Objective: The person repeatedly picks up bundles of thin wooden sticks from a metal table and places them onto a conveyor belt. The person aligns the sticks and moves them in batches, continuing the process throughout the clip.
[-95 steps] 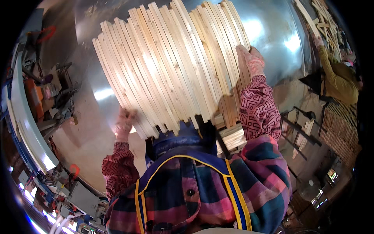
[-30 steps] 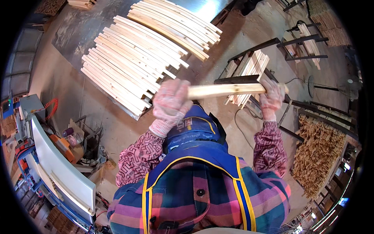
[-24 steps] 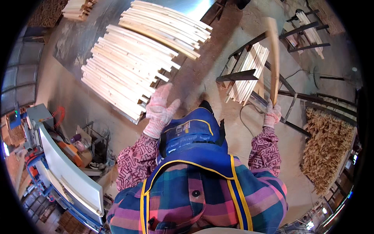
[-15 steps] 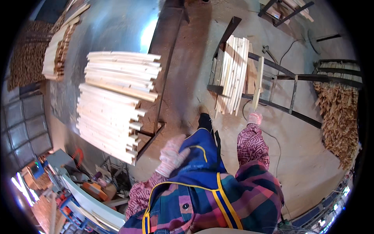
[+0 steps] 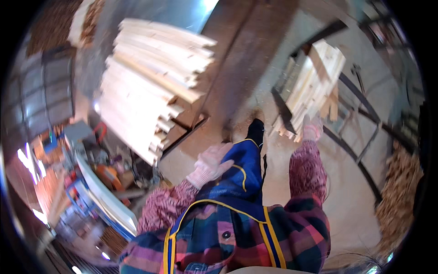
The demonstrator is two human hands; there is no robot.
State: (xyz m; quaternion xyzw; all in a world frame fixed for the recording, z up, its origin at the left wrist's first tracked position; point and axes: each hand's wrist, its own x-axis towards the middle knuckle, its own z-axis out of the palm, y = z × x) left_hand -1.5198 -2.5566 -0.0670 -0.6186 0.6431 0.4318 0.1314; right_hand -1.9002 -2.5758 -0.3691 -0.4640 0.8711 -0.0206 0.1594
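Observation:
My right hand, in a pale pink knitted glove, reaches to the near end of a stack of light wooden strips on a dark metal rack. It touches or almost touches the strip ends; blur hides whether its fingers grip one. My left hand, gloved the same way, rests open and empty in front of the blue apron, fingers apart. To its upper left, a wide layer of pale wooden strips lies side by side on a metal-topped table, their right ends uneven.
The rack's dark metal bars stretch right and toward me past the stack. At far right stands a big pile of thin wood pieces. A cluttered bench with a pale curved edge is at lower left. A metal post stands beyond the rack.
The view has turned, shifting the scene. My right hand held a single strip apart from the rack's stack; now it is at the stack's near end, and no separate strip shows. My left hand stays open.

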